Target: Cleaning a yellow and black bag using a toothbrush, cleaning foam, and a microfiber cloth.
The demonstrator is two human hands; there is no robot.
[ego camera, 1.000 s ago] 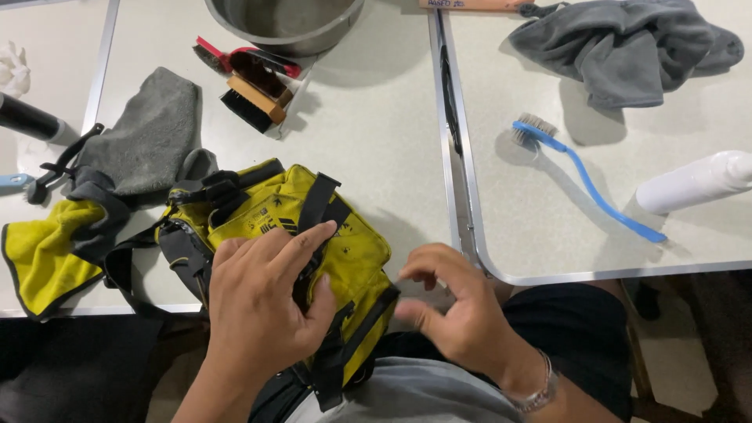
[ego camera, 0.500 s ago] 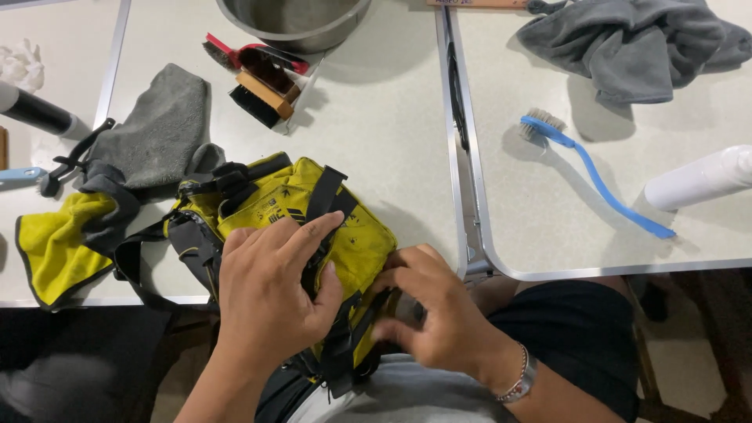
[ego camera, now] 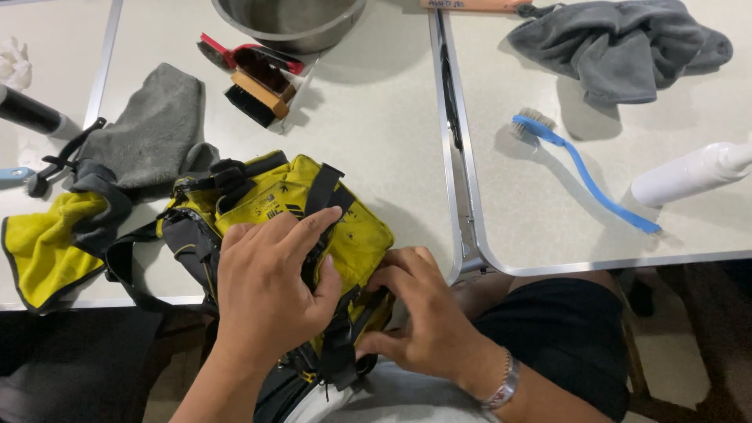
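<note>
Your left hand (ego camera: 270, 294) lay flat on the yellow pack (ego camera: 313, 227), fingers spread, pressing it down at the desk (ego camera: 376, 125) edge over your lap. Your right hand (ego camera: 427, 321) curled its fingers narrowly around the black strap (ego camera: 345, 345) at the pack's lower end. The pack looked soft, light and floppy; the straps seemed the surest hold. Farther off lay a grey cloth (ego camera: 149, 133), brushes (ego camera: 251, 78) and a steel bowl (ego camera: 290, 19).

Yellow bag (ego camera: 352, 227) with black straps and grey trim, kinda crumpled, lying flat and hanging off the near counter (ego camera: 376, 117) edge onto the lap.
</note>
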